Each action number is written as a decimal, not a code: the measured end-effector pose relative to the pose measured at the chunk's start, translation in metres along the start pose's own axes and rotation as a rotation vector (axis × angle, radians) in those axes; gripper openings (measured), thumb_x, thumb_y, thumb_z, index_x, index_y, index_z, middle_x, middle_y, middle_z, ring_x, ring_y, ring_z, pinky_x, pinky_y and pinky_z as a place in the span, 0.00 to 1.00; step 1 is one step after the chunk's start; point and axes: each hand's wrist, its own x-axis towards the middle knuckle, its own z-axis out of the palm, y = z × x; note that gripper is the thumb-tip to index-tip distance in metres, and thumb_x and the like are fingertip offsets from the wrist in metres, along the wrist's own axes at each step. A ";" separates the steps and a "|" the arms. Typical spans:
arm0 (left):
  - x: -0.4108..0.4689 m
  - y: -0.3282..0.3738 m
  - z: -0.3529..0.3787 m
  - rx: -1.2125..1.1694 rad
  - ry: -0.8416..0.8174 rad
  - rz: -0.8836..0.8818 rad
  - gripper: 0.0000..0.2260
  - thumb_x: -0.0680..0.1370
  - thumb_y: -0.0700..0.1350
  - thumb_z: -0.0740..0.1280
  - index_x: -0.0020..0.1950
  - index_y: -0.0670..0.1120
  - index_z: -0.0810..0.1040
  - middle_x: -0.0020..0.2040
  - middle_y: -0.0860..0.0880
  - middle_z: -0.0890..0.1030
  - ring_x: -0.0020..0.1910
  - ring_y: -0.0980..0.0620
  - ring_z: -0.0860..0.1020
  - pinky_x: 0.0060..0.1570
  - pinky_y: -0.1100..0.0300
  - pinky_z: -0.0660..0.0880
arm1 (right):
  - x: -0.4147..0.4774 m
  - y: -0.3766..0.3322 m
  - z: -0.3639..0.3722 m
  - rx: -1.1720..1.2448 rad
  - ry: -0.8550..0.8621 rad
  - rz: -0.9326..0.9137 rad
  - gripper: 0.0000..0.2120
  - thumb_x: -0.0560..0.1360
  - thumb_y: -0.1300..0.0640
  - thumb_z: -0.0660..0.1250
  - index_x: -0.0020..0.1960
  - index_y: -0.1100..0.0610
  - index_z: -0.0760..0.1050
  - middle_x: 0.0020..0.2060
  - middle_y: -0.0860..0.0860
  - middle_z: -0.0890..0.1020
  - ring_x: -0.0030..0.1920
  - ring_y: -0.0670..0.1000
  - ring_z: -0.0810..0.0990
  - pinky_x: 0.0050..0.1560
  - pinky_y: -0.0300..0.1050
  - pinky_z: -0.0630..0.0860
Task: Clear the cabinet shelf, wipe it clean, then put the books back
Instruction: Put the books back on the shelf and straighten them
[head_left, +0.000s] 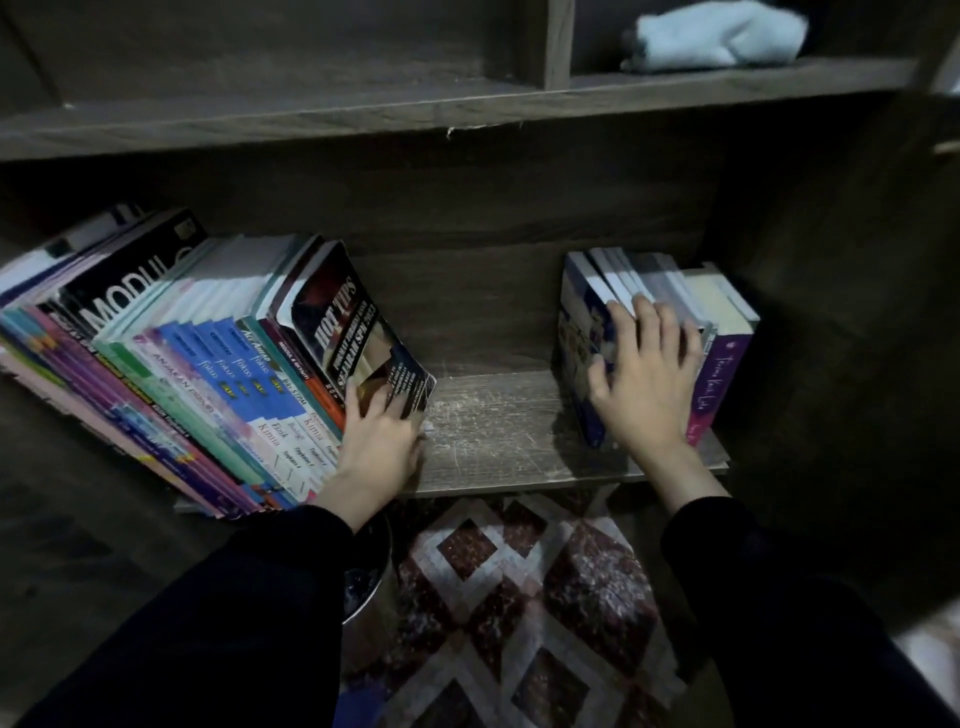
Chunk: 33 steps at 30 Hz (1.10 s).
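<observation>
Reaching with both hands onto the shelf (488, 431), dark sleeves down to the wrists. Pressing the left hand (379, 441), fingers nearly straight and gripping nothing, on the lower corner of a black book (353, 332), the last in a long row of books (208, 364) at the shelf's left end, all leaning left. Laying the right hand (644, 384) open and spread over a small group of books (597, 312) at the shelf's right end, thumb out on the blue cover, fingertips near the top edges (blurred there), just beside a purple book (719, 374). Between the two groups, bare scratched wood of the shelf. On the board above the shelf, toward the right, a pale blue cloth (717, 36), bunched up. Below the shelf's front edge, a diamond-patterned rug (519, 597).
</observation>
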 end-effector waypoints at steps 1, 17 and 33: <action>0.008 0.010 -0.008 -0.160 0.058 -0.008 0.22 0.81 0.55 0.58 0.74 0.52 0.65 0.76 0.47 0.62 0.76 0.46 0.56 0.73 0.42 0.46 | 0.001 0.001 -0.002 0.000 0.003 -0.003 0.26 0.71 0.51 0.61 0.68 0.58 0.69 0.67 0.58 0.72 0.69 0.58 0.64 0.68 0.54 0.52; 0.086 0.181 -0.109 -1.121 0.114 0.196 0.25 0.77 0.54 0.67 0.70 0.57 0.61 0.71 0.40 0.62 0.64 0.36 0.70 0.56 0.52 0.70 | 0.004 0.067 -0.029 0.494 -0.053 0.220 0.24 0.73 0.57 0.55 0.69 0.53 0.69 0.72 0.52 0.67 0.74 0.52 0.58 0.74 0.51 0.51; 0.098 0.181 -0.114 -0.924 0.129 0.103 0.28 0.75 0.55 0.64 0.74 0.61 0.60 0.73 0.36 0.61 0.55 0.33 0.76 0.61 0.44 0.70 | -0.001 0.073 -0.005 0.335 0.009 0.164 0.21 0.78 0.56 0.61 0.71 0.52 0.68 0.70 0.53 0.69 0.72 0.54 0.62 0.75 0.52 0.48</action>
